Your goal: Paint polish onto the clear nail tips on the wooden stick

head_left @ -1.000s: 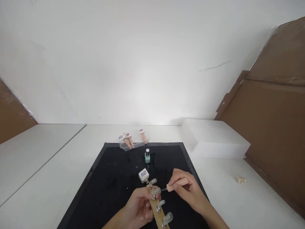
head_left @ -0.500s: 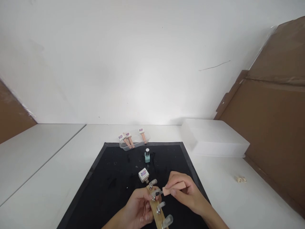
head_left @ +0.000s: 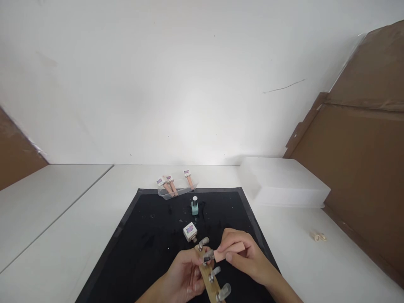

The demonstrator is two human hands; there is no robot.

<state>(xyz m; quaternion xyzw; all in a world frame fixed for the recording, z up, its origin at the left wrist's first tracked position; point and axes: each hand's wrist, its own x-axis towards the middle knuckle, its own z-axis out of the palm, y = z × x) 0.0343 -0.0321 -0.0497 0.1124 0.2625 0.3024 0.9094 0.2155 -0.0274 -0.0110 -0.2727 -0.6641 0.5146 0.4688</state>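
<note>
My left hand (head_left: 187, 275) is closed around a wooden strip (head_left: 206, 275) that carries several clear false nail tips on metal holders. In my right hand (head_left: 244, 254) is a pink nail polish brush (head_left: 232, 251), pinched by its long cap. Its dark bristles lie on the second nail tip (head_left: 208, 255) from the far end. Just beyond the strip stands an open white nail polish bottle (head_left: 190, 231) with a purple label. Farther back is a teal nail polish bottle (head_left: 195, 207) with its cap on.
At the back, a clear tray (head_left: 181, 191) holds three pink-capped polish bottles. A translucent white box (head_left: 284, 183) stands at the right, with small beige rings (head_left: 318, 236) in front of it. A black mat (head_left: 142, 252) lies under my hands; cardboard (head_left: 353, 160) walls the right side.
The brush has shifted slightly left and down along the nail tip. The wooden strip has moved a little to the right in my left hand.
</note>
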